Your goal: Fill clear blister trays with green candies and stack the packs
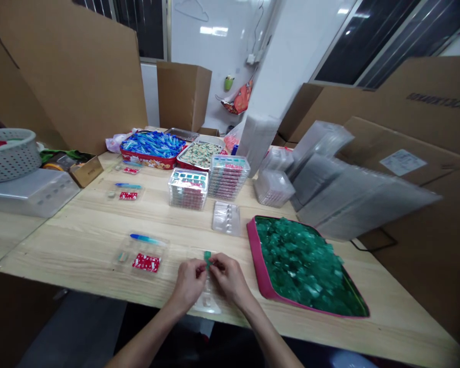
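Both my hands meet over a clear plastic blister tray (206,305) close to the table's front edge. My right hand (232,278) is closed in a pinch at a small green translucent piece (207,254) near the tray's far end. Just left of it, my left hand (190,282) has its fingers curled closed over the tray; whatever is in them is hidden. To the left lies a filled clear tray (163,266), with a blue pen (147,238), a red patterned packet (146,262) and a small pale piece (123,257).
A pink-rimmed tin (257,263) heaped with green pieces (297,260) stands at right. Behind are an unfilled blister tray (226,218), stacked filled trays (188,189), a tin of blue pens (153,144) and a tin of pale pieces (200,154). Cardboard (417,138) borders the right.
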